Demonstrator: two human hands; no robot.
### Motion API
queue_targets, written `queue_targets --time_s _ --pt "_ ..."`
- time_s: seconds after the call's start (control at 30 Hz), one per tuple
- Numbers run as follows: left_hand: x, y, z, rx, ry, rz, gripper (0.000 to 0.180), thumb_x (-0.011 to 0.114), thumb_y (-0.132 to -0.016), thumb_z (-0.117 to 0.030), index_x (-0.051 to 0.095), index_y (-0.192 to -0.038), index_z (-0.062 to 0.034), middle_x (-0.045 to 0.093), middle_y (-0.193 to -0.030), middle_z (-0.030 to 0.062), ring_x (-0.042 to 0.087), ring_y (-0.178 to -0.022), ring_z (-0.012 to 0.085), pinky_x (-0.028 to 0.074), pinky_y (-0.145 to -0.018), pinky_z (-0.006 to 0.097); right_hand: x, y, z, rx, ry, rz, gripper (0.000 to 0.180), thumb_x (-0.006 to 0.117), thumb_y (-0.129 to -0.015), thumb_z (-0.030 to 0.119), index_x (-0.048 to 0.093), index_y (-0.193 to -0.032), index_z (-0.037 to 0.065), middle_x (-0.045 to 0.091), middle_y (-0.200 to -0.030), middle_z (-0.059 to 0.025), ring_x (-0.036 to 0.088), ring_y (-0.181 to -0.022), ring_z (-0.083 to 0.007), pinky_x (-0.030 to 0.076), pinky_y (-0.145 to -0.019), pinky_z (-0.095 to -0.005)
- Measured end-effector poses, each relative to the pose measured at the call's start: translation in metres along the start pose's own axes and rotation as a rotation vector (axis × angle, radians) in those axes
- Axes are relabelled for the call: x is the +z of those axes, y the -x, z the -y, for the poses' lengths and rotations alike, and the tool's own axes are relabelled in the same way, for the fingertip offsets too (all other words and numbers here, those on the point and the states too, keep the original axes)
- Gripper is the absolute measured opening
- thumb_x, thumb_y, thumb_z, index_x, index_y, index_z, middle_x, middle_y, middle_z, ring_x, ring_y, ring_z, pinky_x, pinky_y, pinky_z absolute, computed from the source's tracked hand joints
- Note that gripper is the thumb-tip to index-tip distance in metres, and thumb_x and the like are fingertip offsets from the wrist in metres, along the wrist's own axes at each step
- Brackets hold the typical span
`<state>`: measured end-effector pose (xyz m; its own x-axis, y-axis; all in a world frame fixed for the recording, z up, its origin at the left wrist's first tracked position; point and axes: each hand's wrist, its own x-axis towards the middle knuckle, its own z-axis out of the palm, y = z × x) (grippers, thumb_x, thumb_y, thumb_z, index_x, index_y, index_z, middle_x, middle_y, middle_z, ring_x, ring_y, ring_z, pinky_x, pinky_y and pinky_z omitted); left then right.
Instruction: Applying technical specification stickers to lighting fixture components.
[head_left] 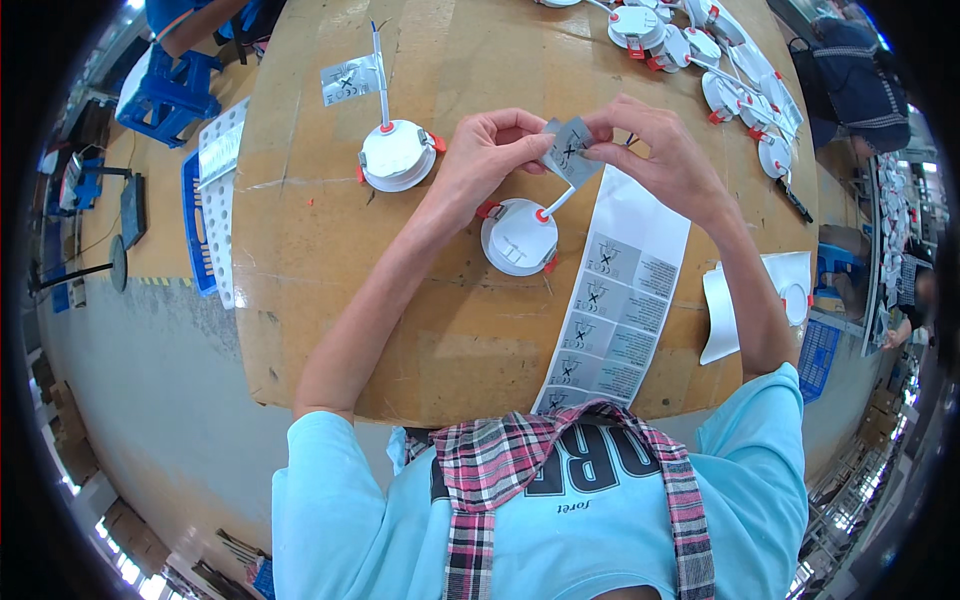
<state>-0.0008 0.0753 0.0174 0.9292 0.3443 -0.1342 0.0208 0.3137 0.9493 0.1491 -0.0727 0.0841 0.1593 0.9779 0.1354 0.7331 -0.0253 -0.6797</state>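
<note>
Both hands meet over a round white downlight that lies on the table, its short white cable rising toward my fingers. A silver-grey label is wrapped or folded about that cable. My left hand pinches the label's left edge between thumb and fingertips. On the other edge, my right hand grips it the same way. Just right of the downlight runs a long strip of labels, its upper part bare white backing. To the left sits another downlight, with a label standing out like a flag from its cable.
Several white downlights with red clips are grouped at the far right. A black marker lies below them. White backing paper is by my right forearm. Blue stools stand beyond the table's left edge, near a person's arm.
</note>
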Motion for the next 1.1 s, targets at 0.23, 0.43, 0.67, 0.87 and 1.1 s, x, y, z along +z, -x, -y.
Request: queue_targets --time_s 0.23,0.43,0.67,0.87,1.1 --pt "-0.003 0.002 -0.005 -0.032 -0.015 0.024 0.018 0.061 -0.09 -0.014 0.065 -0.1 -0.0004 0.067 -0.089 0.0044 0.063 -0.077 0.007 0.052 -0.071 0.021 0.006 -0.004 -0.004 0.024 -0.048 -0.027 0.013 0.064 -0.083 0.009 0.065 -0.095 0.002 0.061 -0.08 -0.0083 0.057 -0.076 -0.0208 0.046 -0.069 -0.033" --pt "-0.009 0.002 -0.012 -0.133 0.021 0.034 0.018 0.063 -0.089 -0.015 0.065 -0.1 -0.0011 0.065 -0.088 0.0033 0.063 -0.078 0.0075 0.053 -0.071 0.02 0.008 -0.001 -0.006 -0.032 -0.099 -0.046 0.01 0.065 -0.083 0.005 0.064 -0.092 0.001 0.063 -0.084 -0.0055 0.057 -0.079 -0.0202 0.047 -0.071 -0.032" --pt "-0.03 -0.003 -0.007 -0.249 0.194 0.114 0.022 0.07 -0.085 -0.02 0.065 -0.095 -0.0008 0.066 -0.088 0.0055 0.064 -0.079 0.009 0.053 -0.074 0.021 0.002 0.006 -0.017 -0.126 -0.181 0.041 0.01 0.067 -0.081 0.002 0.064 -0.09 0.0 0.063 -0.087 -0.0035 0.054 -0.086 -0.0197 0.046 -0.074 -0.0316" --pt "-0.026 -0.004 -0.006 -0.226 0.151 0.178 0.021 0.071 -0.084 -0.02 0.066 -0.093 -0.0014 0.066 -0.086 0.0055 0.063 -0.076 0.0084 0.053 -0.072 0.021 0.002 0.011 -0.022 -0.131 -0.166 -0.013 0.011 0.067 -0.08 0.002 0.065 -0.091 0.0 0.061 -0.081 -0.004 0.052 -0.084 -0.0198 0.044 -0.071 -0.0317" --pt "-0.019 -0.002 -0.01 -0.234 0.091 0.114 0.02 0.068 -0.087 -0.018 0.065 -0.095 0.0001 0.065 -0.084 0.0055 0.064 -0.076 0.0105 0.054 -0.068 0.022 0.004 0.012 -0.012 -0.127 -0.048 -0.029 0.018 0.068 -0.079 0.003 0.067 -0.097 0.002 0.061 -0.08 -0.0046 0.054 -0.083 -0.0191 0.045 -0.072 -0.0313"
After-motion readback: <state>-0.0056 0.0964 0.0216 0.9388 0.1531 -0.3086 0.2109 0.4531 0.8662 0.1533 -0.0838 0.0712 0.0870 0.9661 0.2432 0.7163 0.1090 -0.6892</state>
